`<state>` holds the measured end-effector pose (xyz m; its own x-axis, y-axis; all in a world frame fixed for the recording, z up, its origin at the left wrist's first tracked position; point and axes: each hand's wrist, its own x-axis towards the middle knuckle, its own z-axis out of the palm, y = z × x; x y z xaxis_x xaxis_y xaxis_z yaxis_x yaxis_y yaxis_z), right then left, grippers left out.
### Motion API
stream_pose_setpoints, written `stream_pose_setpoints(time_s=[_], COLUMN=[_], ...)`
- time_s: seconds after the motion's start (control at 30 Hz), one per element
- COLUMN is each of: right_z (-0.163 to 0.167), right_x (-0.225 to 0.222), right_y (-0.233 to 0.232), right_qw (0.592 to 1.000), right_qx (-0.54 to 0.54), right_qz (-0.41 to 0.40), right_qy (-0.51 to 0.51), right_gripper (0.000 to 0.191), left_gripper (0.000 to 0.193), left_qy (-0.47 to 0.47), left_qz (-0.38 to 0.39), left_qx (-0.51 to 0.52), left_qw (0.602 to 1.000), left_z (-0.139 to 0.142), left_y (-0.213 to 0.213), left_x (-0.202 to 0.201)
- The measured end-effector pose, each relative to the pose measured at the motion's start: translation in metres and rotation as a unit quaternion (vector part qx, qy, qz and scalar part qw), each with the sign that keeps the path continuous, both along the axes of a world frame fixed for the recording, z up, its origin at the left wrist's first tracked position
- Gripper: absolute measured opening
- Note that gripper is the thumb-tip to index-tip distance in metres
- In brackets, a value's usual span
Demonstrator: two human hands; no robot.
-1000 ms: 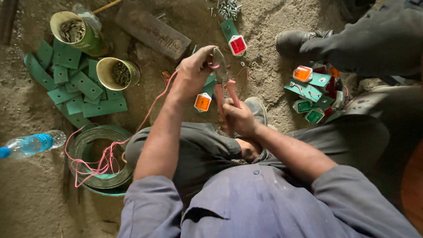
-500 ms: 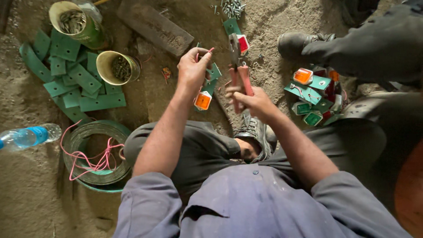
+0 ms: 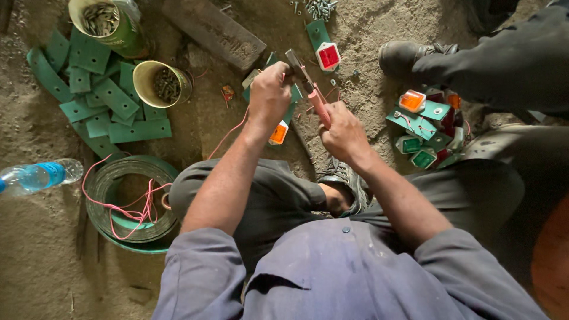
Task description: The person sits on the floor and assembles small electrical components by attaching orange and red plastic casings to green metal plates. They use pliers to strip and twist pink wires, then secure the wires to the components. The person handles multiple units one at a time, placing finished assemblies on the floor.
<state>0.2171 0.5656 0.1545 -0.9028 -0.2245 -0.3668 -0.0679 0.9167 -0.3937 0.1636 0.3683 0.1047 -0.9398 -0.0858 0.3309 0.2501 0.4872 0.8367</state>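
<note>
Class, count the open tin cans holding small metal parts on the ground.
2. One can stands at the top left edge; the other can sits just below and right of it, beside the green plates. More may lie outside the frame.

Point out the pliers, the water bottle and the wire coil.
pliers (image 3: 320,106), head view, on the pink handle.
water bottle (image 3: 41,176), head view, on its blue label.
wire coil (image 3: 127,204), head view, on pink wire strands.
</note>
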Motion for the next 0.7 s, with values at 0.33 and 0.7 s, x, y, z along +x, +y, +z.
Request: stream_pose_setpoints(time_s=[0.33, 0.7], right_z=[-0.020, -0.050], right_x=[-0.020, -0.036], right_y=[0.015, 0.046], right_qw=[0.929, 0.867], right_qx=[-0.181, -0.392], right_qz=[0.163, -0.026], right_qy=[0.279, -0.305], right_gripper=[0.043, 0.027], left_gripper=[0.008, 0.028], left_qy=[-0.216, -0.148], left_qz=[-0.059, -0.011], left_qx=[0.181, 0.082], left_qw=[0.958, 0.986], left_z=[-0.010, -0.018], left_y=[-0.006, 0.000], left_x=[-0.015, -0.020])
